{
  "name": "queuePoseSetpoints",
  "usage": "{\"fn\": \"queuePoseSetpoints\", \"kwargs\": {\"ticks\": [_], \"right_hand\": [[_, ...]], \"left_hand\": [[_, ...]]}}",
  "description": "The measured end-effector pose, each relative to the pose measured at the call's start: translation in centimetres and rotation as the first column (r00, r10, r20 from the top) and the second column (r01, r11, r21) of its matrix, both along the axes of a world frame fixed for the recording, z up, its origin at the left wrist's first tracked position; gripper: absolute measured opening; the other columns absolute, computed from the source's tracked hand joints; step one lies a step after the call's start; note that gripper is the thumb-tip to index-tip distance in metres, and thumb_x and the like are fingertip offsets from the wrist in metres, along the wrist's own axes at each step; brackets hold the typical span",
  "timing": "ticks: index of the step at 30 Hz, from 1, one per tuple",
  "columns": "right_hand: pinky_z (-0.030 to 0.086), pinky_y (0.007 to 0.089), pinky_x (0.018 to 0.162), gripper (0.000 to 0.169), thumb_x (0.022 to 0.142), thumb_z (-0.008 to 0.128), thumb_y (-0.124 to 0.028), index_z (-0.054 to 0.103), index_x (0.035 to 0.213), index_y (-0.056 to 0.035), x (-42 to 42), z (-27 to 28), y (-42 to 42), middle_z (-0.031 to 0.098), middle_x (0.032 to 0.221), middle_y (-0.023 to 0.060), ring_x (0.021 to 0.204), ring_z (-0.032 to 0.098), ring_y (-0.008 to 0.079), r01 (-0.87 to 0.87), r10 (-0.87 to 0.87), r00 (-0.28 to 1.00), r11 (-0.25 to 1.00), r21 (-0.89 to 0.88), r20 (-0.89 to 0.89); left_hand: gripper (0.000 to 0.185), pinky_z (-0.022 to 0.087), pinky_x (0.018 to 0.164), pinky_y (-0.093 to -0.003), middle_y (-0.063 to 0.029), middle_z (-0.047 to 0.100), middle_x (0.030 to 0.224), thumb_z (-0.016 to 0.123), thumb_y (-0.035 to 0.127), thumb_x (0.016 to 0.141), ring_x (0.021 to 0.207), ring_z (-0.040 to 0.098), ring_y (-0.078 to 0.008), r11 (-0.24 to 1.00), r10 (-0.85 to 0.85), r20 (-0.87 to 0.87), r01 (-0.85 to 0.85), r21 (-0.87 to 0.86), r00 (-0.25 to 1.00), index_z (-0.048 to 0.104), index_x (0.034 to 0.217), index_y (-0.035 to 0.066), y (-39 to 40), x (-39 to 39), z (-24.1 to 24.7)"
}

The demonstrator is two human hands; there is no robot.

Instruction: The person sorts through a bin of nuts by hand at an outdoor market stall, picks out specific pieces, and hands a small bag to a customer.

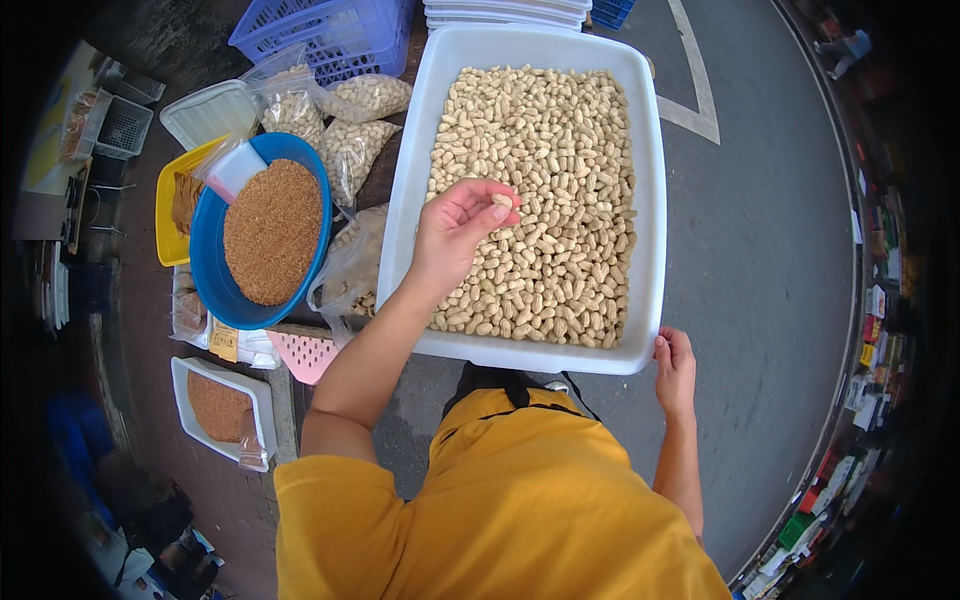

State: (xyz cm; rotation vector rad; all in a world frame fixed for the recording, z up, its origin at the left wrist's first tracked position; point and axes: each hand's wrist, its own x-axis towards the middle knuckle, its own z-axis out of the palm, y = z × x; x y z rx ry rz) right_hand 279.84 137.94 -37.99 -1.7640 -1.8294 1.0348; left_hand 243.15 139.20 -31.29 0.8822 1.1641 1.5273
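Observation:
A large white plastic tray [651, 225] full of unshelled peanuts [555, 165] lies before me. Over the peanuts, left of the middle, my left hand [461, 225] pinches one peanut [502, 201] between thumb and fingers. My right hand [676, 367] is at the tray's near right corner, with its thumb and fingers against the rim; part of the grip is hidden.
Left of the tray stand a blue basin [202, 262] of brown granules, a yellow basin [165, 217], and clear bags of peanuts [356, 154]. Farther back are a purple crate [322, 37] and stacked white trays [506, 13]. A white tub [262, 420] is low at left.

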Motion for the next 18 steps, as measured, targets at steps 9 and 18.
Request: {"fn": "queuePoseSetpoints", "kwargs": {"ticks": [9,18], "right_hand": [[0.048,0.0314,0.076,0.024,0.097,0.051,-0.015,0.059,0.111,0.0029,-0.3,0.3,-0.8,0.064,0.093,0.0106,0.081,0.057,0.0165,0.023,-0.024,0.996,1.000,-0.010,-0.084],[0.048,0.0316,0.073,0.026,0.099,0.047,-0.016,0.059,0.109,0.0038,0.5,-1.9,-1.8,0.063,0.086,0.0115,0.076,0.057,0.0179,0.047,-0.053,0.993,0.997,-0.059,-0.102]], "left_hand": [[0.015,0.047,0.064,-0.0206,-0.0030,0.064,0.079,0.069,0.005,0.086,0.069,0.058,-0.0062,0.979,0.087,0.078,-0.071,-0.192,0.993,0.054,0.084,0.006,-8.6,0.5,-2.1],[0.025,0.041,0.055,-0.0188,0.0008,0.057,0.066,0.076,0.008,0.080,0.059,0.048,-0.0028,0.757,0.302,-0.694,-0.607,-0.242,0.653,0.053,0.074,0.003,-20.7,-10.1,-5.3]]}}
